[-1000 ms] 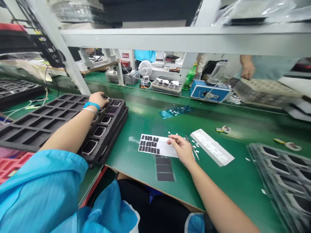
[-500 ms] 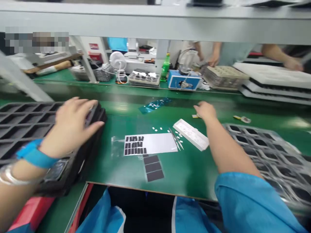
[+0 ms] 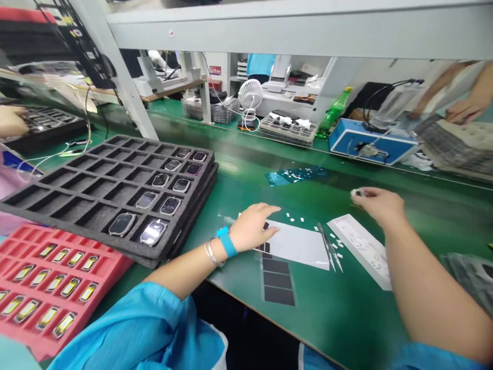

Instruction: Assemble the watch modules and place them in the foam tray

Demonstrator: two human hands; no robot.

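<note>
My left hand is open over the left part of a white sheet, its thumb and fingers apart. It hides most of the small black pieces on that sheet. My right hand pinches a small whitish, roundish part with a dark spot, too small to name exactly. Below that hand lies a long white tray with small bits in it. Tweezers rest between the sheet and the tray. A strip of black rectangles lies in front of the sheet.
At left, a stacked black foam tray holds several watch cases, beside a red foam tray of small parts. A blue film with white bits, a fan and a blue box lie farther back. Another person's hands show at right.
The view has turned left. My left hand has moved from the black foam tray to above the white sheet. My right hand now holds a small whitish part up from the table.
</note>
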